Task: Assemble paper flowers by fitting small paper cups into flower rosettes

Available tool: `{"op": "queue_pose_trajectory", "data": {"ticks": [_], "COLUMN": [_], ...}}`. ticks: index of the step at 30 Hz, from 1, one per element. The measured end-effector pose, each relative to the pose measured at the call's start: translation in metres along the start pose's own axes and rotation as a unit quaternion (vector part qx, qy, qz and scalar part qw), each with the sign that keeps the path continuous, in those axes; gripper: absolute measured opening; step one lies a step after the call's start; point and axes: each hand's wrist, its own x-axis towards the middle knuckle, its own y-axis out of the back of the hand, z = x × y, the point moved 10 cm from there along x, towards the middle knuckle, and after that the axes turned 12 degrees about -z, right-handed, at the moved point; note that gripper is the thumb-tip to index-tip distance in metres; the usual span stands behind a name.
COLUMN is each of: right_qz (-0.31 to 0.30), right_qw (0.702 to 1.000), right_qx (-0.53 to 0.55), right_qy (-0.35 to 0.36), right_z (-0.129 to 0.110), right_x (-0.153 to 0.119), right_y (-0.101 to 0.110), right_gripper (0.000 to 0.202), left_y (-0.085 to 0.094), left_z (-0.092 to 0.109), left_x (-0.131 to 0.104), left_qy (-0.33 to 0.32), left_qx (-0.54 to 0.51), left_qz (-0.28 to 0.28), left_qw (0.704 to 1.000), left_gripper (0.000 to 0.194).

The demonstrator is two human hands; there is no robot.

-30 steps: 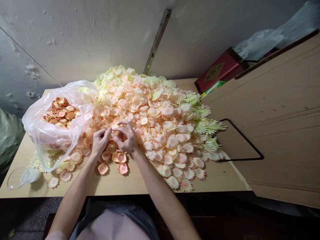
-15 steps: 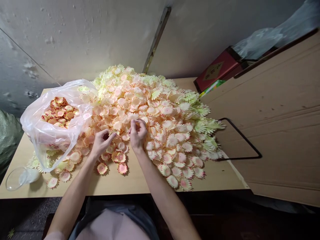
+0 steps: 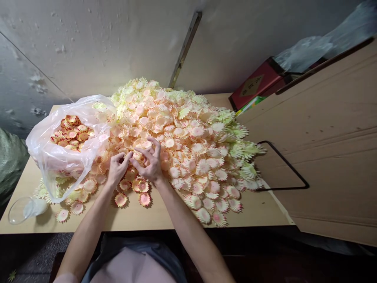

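Observation:
A large heap of artificial flower petal layers [image 3: 203,165], cream, pink and pale green with toothed rims, covers the middle of the table. Over its near left part, my left hand [image 3: 118,167] has thumb and forefinger pinched together; whatever lies between them is too small to make out. My right hand [image 3: 150,161] is right beside it, fingers spread and thumb tip close to the left fingertips. No flower piece shows clearly in its grasp. A few loose pink-centred flower pieces [image 3: 144,199] rest on the table just below the hands.
To the left, a thin white plastic bag [image 3: 41,137] holds red-edged flower pieces. A clear cup [image 3: 20,211] lies near the table's front left corner. Cardboard [image 3: 330,157] with a black metal bracket [image 3: 287,163] borders the right side, and a red box [image 3: 253,84] stands behind.
My right hand has moved left from the heap to meet the left hand, and its fingers have spread. My left hand stays almost in place.

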Motion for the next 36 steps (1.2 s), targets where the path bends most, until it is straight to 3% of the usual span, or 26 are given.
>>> {"op": "queue_pose_trajectory", "data": {"ticks": [4,9,17,19,21,24,31,36], "right_qz": [-0.038,-0.048,0.139,0.199,0.218,0.171,-0.045,-0.053], "right_qw": [0.999,0.997,0.981,0.97,0.967,0.978,0.997,0.995], "right_qx": [0.013,0.053,0.078,0.066,0.06,0.077,0.069,0.079], "right_qy": [0.013,0.015,-0.107,-0.125,-0.122,-0.088,0.0,0.031], "right_z": [0.0,0.002,0.037,0.042,0.041,0.031,0.001,0.0], "right_x": [0.003,0.006,-0.004,-0.009,-0.01,-0.005,0.001,0.004], "right_y": [-0.007,-0.009,0.024,0.034,0.038,0.031,-0.009,-0.011], "right_gripper": [0.017,0.011,0.027,0.029,0.032,0.045,0.017,0.011], "left_y": [-0.001,-0.003,-0.018,-0.018,-0.016,-0.013,-0.005,-0.008], "left_z": [0.0,0.0,0.006,0.008,0.01,0.01,0.0,-0.004], "left_x": [0.001,0.003,0.001,-0.001,-0.002,-0.002,0.001,0.004], "left_qy": [-0.002,-0.009,0.004,0.012,0.013,0.006,0.004,0.012], "left_qx": [-0.02,-0.05,-0.012,0.0,-0.001,-0.013,-0.025,-0.035], "left_qz": [-0.01,-0.027,-0.074,-0.075,-0.073,-0.064,-0.026,-0.044], "left_qw": [1.0,0.998,0.997,0.997,0.997,0.998,0.999,0.998], "left_gripper": [0.051,0.051,0.048,0.046,0.044,0.042,0.05,0.052]}}
